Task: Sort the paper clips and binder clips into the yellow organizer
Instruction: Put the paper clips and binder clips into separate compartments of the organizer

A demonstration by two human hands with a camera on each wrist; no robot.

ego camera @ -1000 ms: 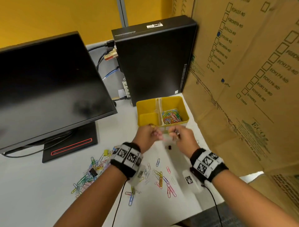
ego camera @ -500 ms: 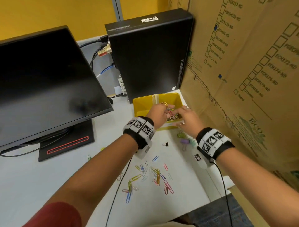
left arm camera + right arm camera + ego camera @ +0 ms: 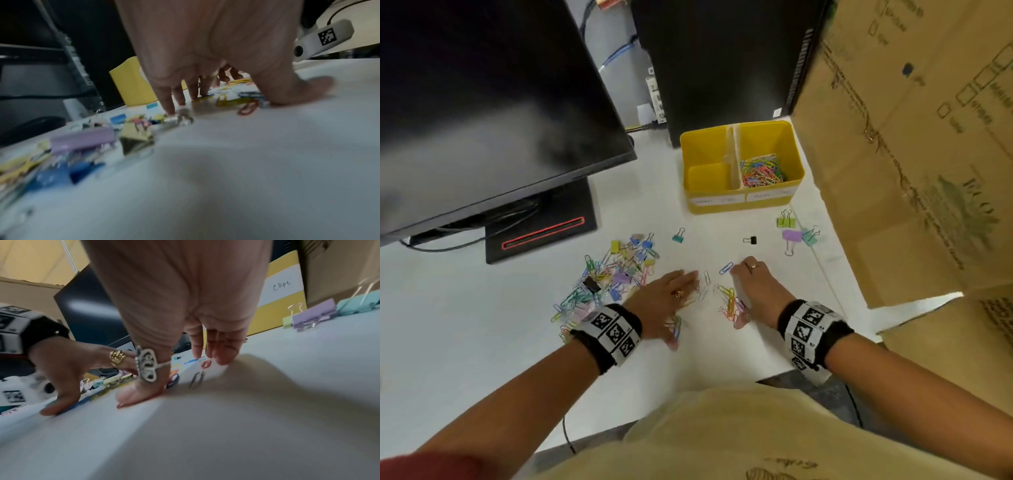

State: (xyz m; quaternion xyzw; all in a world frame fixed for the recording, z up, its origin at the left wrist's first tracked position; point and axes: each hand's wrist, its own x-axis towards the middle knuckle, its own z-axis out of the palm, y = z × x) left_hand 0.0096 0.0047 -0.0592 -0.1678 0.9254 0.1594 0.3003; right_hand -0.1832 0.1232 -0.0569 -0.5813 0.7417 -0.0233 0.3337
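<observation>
The yellow organizer (image 3: 743, 205) stands at the back; its right compartment holds a heap of coloured paper clips (image 3: 762, 171), and its left one shows only a bare floor. Both hands lie on the white table with straight fingers. My left hand (image 3: 671, 294) and right hand (image 3: 755, 284) flank a small scatter of paper clips (image 3: 729, 303). In the left wrist view the left hand's fingertips (image 3: 170, 110) and thumb press the table over clips (image 3: 246, 100). The right wrist view shows the right hand's fingertips (image 3: 218, 356) touching the table beside clips (image 3: 197, 378). Neither hand holds anything.
A mixed pile of paper and binder clips (image 3: 613, 274) lies left of my left hand. Green (image 3: 786, 222), purple (image 3: 791, 236), teal (image 3: 810, 237) and small black (image 3: 750, 240) binder clips lie before the organizer. A monitor (image 3: 482, 102), a tower PC (image 3: 722, 61) and a cardboard box (image 3: 911, 154) hem the table in.
Both hands have drawn back from over the organizer's right compartment to the table nearer me. They now lie flat on either side of the loose paper clips.
</observation>
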